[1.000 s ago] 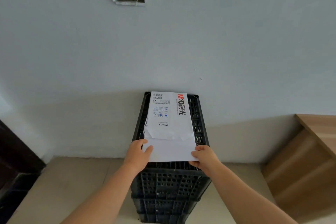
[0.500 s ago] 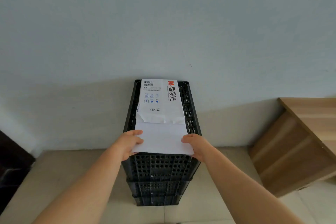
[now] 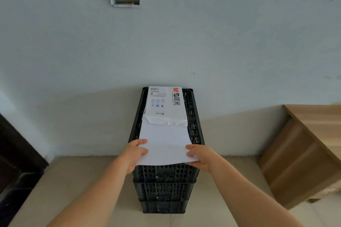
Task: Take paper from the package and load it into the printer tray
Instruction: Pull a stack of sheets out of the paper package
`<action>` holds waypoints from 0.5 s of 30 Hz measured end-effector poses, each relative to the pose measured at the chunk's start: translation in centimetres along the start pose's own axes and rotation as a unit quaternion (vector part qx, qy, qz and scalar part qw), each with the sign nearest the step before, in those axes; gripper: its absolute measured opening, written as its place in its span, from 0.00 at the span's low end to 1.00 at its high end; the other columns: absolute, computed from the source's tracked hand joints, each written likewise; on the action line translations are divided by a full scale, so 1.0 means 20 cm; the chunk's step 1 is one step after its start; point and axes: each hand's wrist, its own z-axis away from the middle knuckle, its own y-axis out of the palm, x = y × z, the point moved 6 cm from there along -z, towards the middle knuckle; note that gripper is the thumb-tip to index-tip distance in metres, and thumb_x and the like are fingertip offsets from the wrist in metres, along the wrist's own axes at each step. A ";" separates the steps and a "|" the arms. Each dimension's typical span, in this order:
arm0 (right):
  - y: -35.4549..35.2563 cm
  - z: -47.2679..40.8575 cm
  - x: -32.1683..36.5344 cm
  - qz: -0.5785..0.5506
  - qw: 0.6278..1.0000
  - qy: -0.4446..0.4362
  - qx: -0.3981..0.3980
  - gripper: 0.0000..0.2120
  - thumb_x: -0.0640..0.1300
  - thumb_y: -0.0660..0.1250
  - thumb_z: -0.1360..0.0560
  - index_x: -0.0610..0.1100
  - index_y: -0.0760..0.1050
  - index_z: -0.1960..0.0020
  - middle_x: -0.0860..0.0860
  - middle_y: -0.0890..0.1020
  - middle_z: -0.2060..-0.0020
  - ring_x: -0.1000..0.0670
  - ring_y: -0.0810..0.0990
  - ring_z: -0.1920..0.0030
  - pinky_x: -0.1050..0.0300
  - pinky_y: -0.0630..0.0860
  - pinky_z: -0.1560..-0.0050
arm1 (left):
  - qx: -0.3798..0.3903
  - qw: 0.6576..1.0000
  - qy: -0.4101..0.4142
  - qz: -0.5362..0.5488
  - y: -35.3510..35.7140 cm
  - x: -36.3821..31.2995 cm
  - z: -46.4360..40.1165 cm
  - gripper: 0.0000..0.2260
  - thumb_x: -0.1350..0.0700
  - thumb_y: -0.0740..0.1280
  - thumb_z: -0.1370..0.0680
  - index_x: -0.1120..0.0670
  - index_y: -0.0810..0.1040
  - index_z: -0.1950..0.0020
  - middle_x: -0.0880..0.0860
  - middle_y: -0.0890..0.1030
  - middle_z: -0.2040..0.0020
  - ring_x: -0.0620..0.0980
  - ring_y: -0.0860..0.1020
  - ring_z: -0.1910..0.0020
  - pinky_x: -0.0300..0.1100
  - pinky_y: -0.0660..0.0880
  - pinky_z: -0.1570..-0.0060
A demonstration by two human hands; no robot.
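Further out of the torn white paper package (image 3: 165, 104) than before, white sheet stack (image 3: 165, 143), pinched at its sides by left hand (image 3: 135, 154) and right hand (image 3: 200, 155), over stacked black perforated plastic crates (image 3: 164, 180)

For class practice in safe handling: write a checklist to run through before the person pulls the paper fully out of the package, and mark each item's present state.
1. Left hand grips the paper at its left edge: ok.
2. Right hand grips the right edge: ok.
3. Package lies flat on the crates: ok.
4. Package's near end is open: ok.
5. Paper is free of creases: cannot tell; its near edge bows.
6. Printer tray is in view: not ok.
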 end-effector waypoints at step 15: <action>-0.10 0.57 -0.23 0.072 0.993 -0.069 0.065 0.28 0.24 0.62 0.29 0.45 0.72 0.33 0.42 0.74 0.38 0.45 0.77 0.52 0.60 0.77 0.68 | -0.061 0.994 0.071 -0.052 0.04 0.16 0.68 0.21 0.69 0.64 0.25 0.50 0.77 0.37 0.57 0.77 0.37 0.56 0.78 0.44 0.46 0.76 0.46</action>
